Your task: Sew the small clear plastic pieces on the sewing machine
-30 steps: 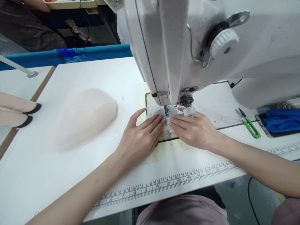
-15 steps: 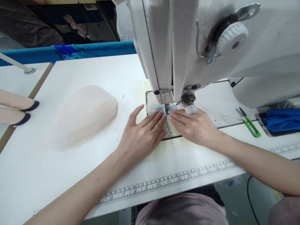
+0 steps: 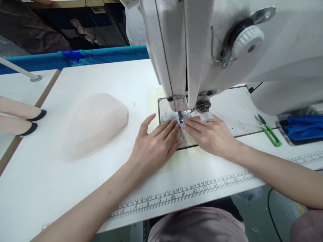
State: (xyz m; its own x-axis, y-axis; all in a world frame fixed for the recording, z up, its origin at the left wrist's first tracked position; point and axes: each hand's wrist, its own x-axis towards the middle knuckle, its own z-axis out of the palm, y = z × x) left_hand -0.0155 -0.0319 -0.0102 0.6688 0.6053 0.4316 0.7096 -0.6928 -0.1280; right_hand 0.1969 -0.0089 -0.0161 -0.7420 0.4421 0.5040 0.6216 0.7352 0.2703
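My left hand (image 3: 156, 143) lies flat left of the presser foot (image 3: 180, 117) of a white sewing machine (image 3: 174, 50). Its fingers are stretched out and the thumb is spread away. From the right, my right hand (image 3: 212, 136) rests with straight fingers, the tips close to the foot, partly behind a white knob (image 3: 207, 116). Both sets of fingertips press on a thin, whitish see-through piece (image 3: 171, 116) over the metal needle plate (image 3: 186, 143). How far that piece reaches under the hands is hidden.
A sheer pinkish fabric piece (image 3: 101, 124) lies on the white table (image 3: 83, 191) to the left. Beige shapes with black ends (image 3: 20, 107) stand at the left edge. Green thread snips (image 3: 271, 134) and a blue cloth (image 3: 305, 127) lie right. A printed ruler (image 3: 174, 198) runs along the front.
Both hands stay almost where they were, by the presser foot. The whole view has shifted slightly; nothing has been picked up or let go.
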